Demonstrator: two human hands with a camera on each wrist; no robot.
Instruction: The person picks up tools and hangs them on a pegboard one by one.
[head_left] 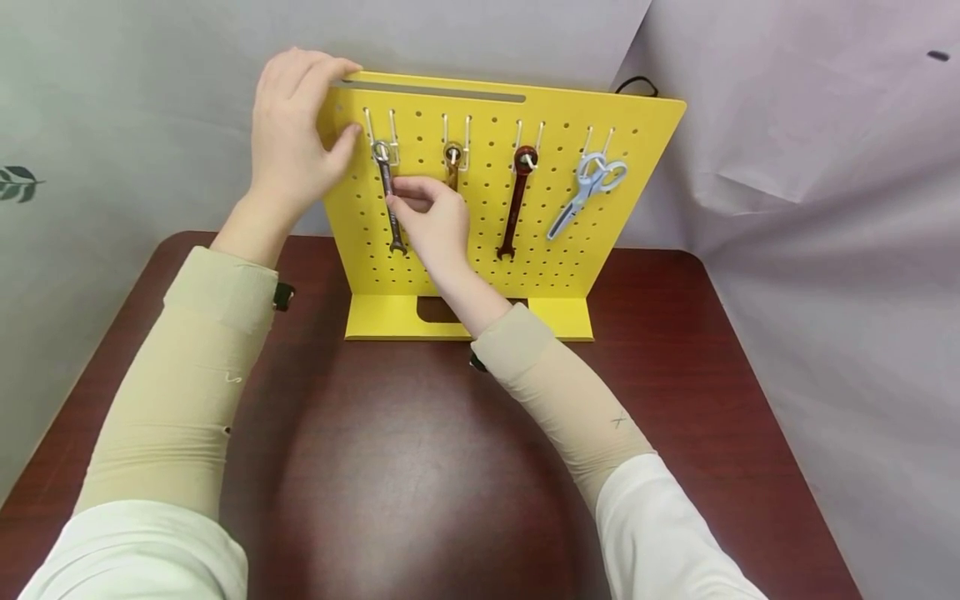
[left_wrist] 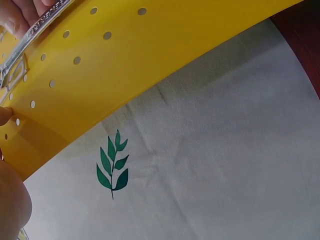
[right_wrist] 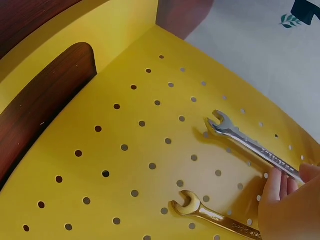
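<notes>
A yellow pegboard [head_left: 480, 242] stands upright on the table. My left hand [head_left: 296, 125] grips its upper left corner, fingers over the top edge and thumb at the front. The silver combination wrench [head_left: 387, 192] hangs by its ring end from the leftmost white hook [head_left: 392, 125]. Partway down its shaft, my right hand [head_left: 446, 221] pinches it between thumb and fingers. In the right wrist view the wrench's open end [right_wrist: 219, 122] points away from the hand, close over the board. Beside it hangs a gold wrench [right_wrist: 215, 216], partly hidden by the right hand in the head view.
Farther right on the board hang a dark red wrench [head_left: 514, 208] and light blue scissors [head_left: 588, 187]. The board's foot [head_left: 382, 317] rests on the dark red-brown table [head_left: 390, 467]. Pale cloth [head_left: 817, 208] hangs behind and at the sides.
</notes>
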